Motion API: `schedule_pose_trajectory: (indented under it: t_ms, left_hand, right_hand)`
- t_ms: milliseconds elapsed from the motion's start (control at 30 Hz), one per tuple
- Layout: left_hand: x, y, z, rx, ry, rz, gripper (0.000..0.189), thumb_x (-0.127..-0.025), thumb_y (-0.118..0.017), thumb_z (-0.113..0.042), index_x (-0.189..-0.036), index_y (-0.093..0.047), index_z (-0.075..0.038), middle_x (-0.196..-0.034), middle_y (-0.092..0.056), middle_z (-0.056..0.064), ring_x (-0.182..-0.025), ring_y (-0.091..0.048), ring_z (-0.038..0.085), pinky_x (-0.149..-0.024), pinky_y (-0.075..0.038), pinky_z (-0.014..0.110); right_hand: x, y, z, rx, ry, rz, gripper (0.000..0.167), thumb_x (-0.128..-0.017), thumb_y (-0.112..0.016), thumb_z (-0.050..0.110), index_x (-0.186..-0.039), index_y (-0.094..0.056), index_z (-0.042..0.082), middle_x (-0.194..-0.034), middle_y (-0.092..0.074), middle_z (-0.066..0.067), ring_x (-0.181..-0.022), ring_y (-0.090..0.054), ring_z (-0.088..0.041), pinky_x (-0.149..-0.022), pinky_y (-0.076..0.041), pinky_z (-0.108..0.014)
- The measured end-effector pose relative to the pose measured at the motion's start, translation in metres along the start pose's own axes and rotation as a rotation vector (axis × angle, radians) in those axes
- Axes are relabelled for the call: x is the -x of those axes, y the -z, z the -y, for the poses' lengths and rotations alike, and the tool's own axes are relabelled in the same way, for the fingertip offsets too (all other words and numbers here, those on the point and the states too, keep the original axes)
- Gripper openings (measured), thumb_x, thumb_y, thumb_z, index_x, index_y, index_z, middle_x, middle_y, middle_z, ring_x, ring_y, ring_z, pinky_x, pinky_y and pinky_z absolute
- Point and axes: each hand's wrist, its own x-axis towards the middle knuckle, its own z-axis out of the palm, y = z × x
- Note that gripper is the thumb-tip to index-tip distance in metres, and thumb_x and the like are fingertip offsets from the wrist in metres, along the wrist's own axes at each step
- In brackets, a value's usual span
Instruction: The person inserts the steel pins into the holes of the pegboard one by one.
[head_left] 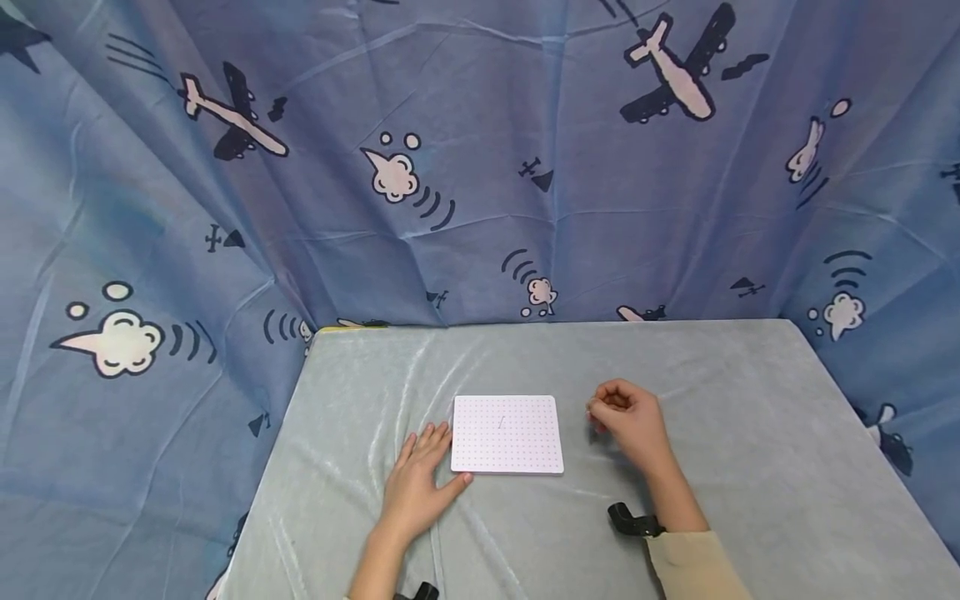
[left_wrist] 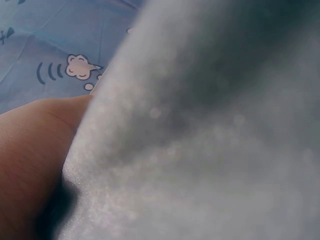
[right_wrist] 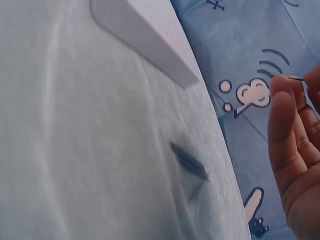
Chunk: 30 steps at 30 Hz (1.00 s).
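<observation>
A white rectangular block with a grid of small dots lies on the cloth-covered table. On its top, a thin grey sliver shows near the middle; whether it stands or lies flat I cannot tell. My left hand rests palm down beside the block's left side, fingers straight and spread, thumb by the near left corner. To the right of the block, my right hand is raised over the cloth and pinches a thin needle-like pin between thumb and finger. In the left wrist view, only part of the left hand shows.
A pale grey plush cloth covers the table. Behind and at both sides hangs a blue curtain with planes and clouds. A dark narrow patch shows on the cloth below the right hand; I cannot tell whether it is a thing or shadow.
</observation>
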Motion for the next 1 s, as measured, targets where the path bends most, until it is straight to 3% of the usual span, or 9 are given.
schedule_pose_trajectory:
  t_ms: [133,333,633,800,1000]
  left_hand:
    - [0.0,-0.001,0.0,-0.003,-0.001,0.004,0.085,-0.093,-0.08,-0.059,-0.159,-0.058,-0.01,-0.169,-0.047,0.0,-0.162,-0.033,0.021,-0.137,-0.012,0.042]
    - [-0.001,-0.001,0.001,-0.021,-0.009,0.0,0.085,-0.093,-0.08,-0.059,-0.159,-0.058,-0.01,-0.169,-0.047,0.0,-0.162,-0.034,0.021,-0.137,-0.014,0.042]
    - [0.0,0.0,0.002,-0.02,0.001,0.008,0.085,-0.094,-0.078,-0.061,-0.159,-0.058,-0.011,-0.17,-0.046,-0.001,-0.162,-0.033,0.02,-0.137,-0.014,0.042]
    - [0.0,0.0,0.003,-0.02,-0.006,0.007,0.084,-0.094,-0.078,-0.061,-0.159,-0.058,-0.011,-0.169,-0.047,-0.001,-0.162,-0.034,0.02,-0.137,-0.014,0.042]
    - [-0.001,0.0,0.004,-0.023,-0.008,0.011,0.085,-0.094,-0.078,-0.061,-0.159,-0.057,-0.011,-0.17,-0.046,-0.002,-0.162,-0.033,0.019,-0.137,-0.012,0.041]
  right_hand:
    - [-0.001,-0.009,0.002,-0.016,0.022,0.015,0.007,-0.095,-0.076,-0.002,-0.097,-0.072,-0.006,-0.086,-0.075,-0.023,-0.075,-0.074,-0.039,-0.055,-0.062,-0.038]
    - [0.001,-0.025,0.0,-0.022,0.062,0.029,0.005,-0.095,-0.081,0.002,-0.095,-0.076,0.001,-0.089,-0.076,-0.025,-0.075,-0.073,-0.041,-0.053,-0.057,-0.033]
    - [0.007,-0.059,-0.007,-0.078,0.076,0.111,0.008,-0.096,-0.084,0.006,-0.097,-0.079,-0.001,-0.085,-0.076,-0.019,-0.071,-0.068,-0.022,-0.056,-0.054,-0.023]
    - [0.008,-0.074,-0.01,-0.048,0.076,0.171,0.005,-0.095,-0.085,0.007,-0.096,-0.081,0.004,-0.08,-0.075,-0.013,-0.067,-0.067,-0.025,-0.052,-0.05,-0.024]
    - [0.007,-0.087,-0.014,-0.039,0.088,0.201,0.003,-0.094,-0.084,0.006,-0.094,-0.081,0.006,-0.073,-0.072,-0.007,-0.064,-0.064,-0.019,-0.052,-0.048,-0.024]
